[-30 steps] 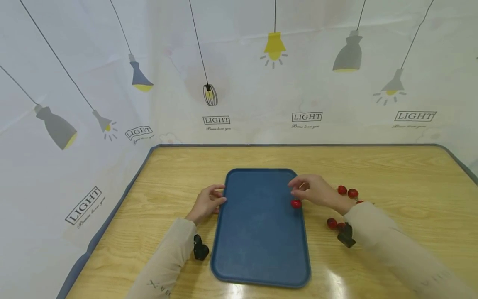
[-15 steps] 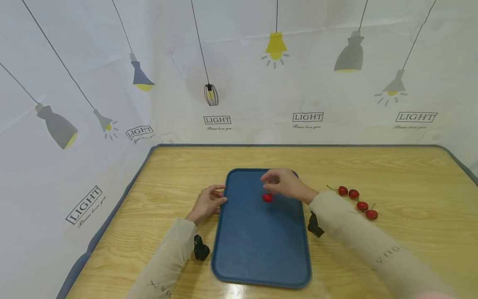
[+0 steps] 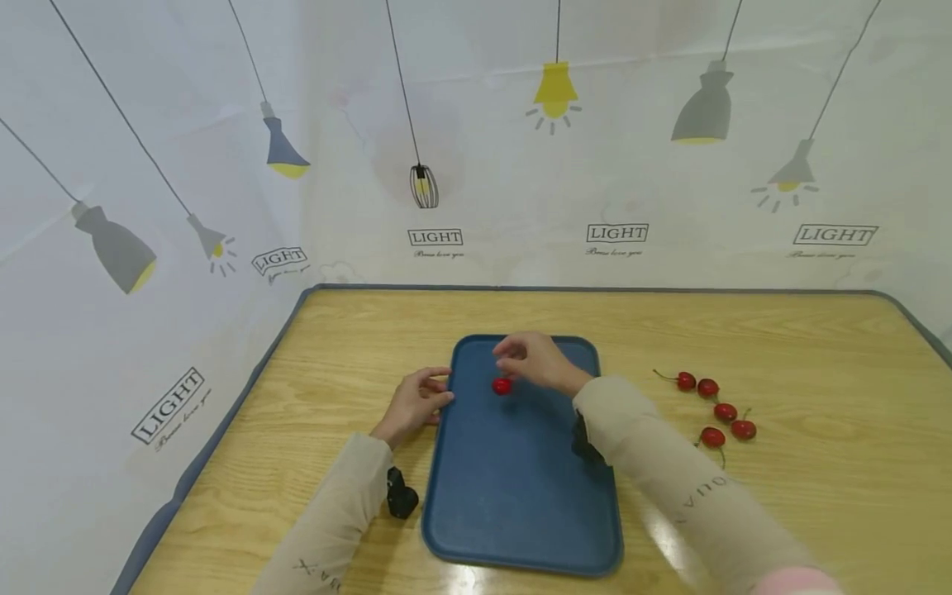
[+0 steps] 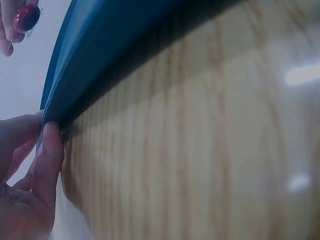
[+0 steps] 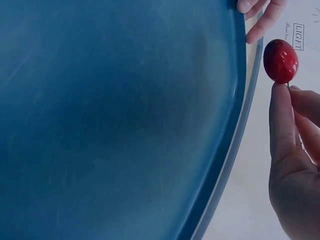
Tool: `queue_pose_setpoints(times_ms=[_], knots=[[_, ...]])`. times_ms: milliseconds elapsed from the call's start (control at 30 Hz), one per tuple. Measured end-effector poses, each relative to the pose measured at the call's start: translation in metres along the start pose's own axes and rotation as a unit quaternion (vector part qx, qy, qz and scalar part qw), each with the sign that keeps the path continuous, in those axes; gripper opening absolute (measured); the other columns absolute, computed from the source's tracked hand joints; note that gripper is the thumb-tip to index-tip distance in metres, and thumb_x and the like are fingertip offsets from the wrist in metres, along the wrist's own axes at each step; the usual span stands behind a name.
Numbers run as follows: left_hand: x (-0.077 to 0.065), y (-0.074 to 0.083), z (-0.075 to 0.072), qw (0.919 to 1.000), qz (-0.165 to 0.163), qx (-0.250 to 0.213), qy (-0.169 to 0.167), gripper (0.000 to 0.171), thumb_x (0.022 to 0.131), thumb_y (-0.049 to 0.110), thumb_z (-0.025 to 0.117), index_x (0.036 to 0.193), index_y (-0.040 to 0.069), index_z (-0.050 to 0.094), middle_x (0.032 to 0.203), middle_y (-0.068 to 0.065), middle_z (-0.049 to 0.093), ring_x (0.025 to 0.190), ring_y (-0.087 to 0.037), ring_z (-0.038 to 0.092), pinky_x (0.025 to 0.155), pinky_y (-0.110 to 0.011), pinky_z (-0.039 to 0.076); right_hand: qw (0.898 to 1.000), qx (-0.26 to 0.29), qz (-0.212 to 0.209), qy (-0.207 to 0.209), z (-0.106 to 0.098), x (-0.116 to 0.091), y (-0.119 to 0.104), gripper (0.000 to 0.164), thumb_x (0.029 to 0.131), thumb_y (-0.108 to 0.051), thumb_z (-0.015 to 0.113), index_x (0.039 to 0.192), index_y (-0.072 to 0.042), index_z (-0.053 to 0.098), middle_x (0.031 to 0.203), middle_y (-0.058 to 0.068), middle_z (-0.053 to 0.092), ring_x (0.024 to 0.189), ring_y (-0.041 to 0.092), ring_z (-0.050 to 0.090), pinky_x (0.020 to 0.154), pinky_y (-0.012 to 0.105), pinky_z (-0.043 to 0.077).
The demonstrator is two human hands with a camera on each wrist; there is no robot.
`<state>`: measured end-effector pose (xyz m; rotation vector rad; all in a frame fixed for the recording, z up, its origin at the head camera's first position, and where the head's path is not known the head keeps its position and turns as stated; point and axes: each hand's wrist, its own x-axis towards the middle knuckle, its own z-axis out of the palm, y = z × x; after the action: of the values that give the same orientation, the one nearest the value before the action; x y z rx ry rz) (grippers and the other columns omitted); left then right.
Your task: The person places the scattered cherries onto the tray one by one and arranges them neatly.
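At the upper middle of the frame, the right hand (image 3: 534,360) has its grip on the held cherry (image 3: 502,386), pinching the thin stem (image 5: 288,86) between thumb and finger so that the fruit hangs just below the fingertips. Holding it by the stem probably spares the skin and keeps the round body from slipping. The fruit hangs over the tray (image 3: 521,487), with its shadow on the blue surface; the right wrist view shows it apart from that surface.

At centre left, the left hand (image 3: 409,405) has its grip on the tray's left rim: in the left wrist view the thumb and a fingertip appear to pinch the edge, likely to stop the tray from sliding while the other arm reaches across. The tray lies lengthwise in the lower middle, between both arms, which seems to suit a short reach from either side.

At right of the frame, 5 loose cherries (image 3: 725,412) lie on the table (image 3: 818,355), near each other and apart from the tray, some with stems sticking out; that spot falls on the right hand's side.
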<state>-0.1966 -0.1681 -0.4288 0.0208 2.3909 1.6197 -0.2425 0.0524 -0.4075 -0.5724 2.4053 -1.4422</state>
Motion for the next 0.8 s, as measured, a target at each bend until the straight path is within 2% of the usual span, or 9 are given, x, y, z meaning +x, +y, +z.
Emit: queue_pose_setpoints(times_ms=[100, 233, 433, 600, 800], knots=[[0.007, -0.01, 0.0, 1.0, -0.004, -0.001, 0.007, 0.042, 0.083, 0.004, 0.061, 0.124, 0.006, 0.05, 0.099, -0.015, 0.053, 0.071, -0.018, 0.056, 0.052, -0.031, 0.05, 1.0, 0.008, 0.01, 0.0, 0.007, 0.005, -0.001, 0.024, 0.084, -0.003, 0.059, 0.105, 0.007, 0.058, 0.09, 0.014, 0.061, 0.074, 0.02, 0.062, 0.065, 0.028, 0.051], [0.011, -0.014, 0.002, 0.9998, -0.006, 0.007, 0.018, 0.041, 0.083, 0.005, 0.061, 0.123, 0.009, 0.052, 0.098, -0.014, 0.054, 0.069, -0.017, 0.056, 0.052, -0.03, 0.05, 1.0, 0.01, 0.023, 0.009, 0.014, 0.01, -0.001, 0.023, 0.083, -0.002, 0.059, 0.104, 0.007, 0.059, 0.089, 0.014, 0.061, 0.074, 0.021, 0.063, 0.065, 0.028, 0.051], [0.01, -0.013, 0.003, 0.9997, -0.008, 0.007, 0.022, 0.041, 0.083, 0.004, 0.061, 0.122, 0.01, 0.052, 0.097, -0.013, 0.053, 0.069, -0.017, 0.056, 0.051, -0.03, 0.05, 0.998, 0.013, 0.058, 0.035, 0.023, 0.017, 0.0, 0.021, 0.082, -0.002, 0.061, 0.103, 0.005, 0.061, 0.085, 0.013, 0.061, 0.072, 0.019, 0.063, 0.065, 0.028, 0.051], [0.009, -0.012, 0.003, 0.9997, -0.01, 0.007, 0.023, 0.041, 0.083, 0.003, 0.061, 0.122, 0.009, 0.052, 0.096, -0.013, 0.053, 0.07, -0.017, 0.056, 0.052, -0.03, 0.05, 0.993, 0.05, 0.094, 0.047, 0.029, 0.022, 0.002, 0.02, 0.081, -0.001, 0.061, 0.101, 0.004, 0.062, 0.084, 0.012, 0.06, 0.072, 0.018, 0.062, 0.065, 0.027, 0.051], [0.01, -0.011, 0.003, 0.9996, -0.015, 0.008, 0.024, 0.041, 0.083, 0.004, 0.061, 0.123, 0.009, 0.052, 0.097, -0.013, 0.053, 0.071, -0.017, 0.056, 0.053, -0.03, 0.05, 0.989, 0.088, 0.106, 0.053, 0.036, 0.025, 0.005, 0.022, 0.08, 0.002, 0.061, 0.102, 0.006, 0.06, 0.085, 0.014, 0.06, 0.071, 0.017, 0.061, 0.065, 0.028, 0.051]])
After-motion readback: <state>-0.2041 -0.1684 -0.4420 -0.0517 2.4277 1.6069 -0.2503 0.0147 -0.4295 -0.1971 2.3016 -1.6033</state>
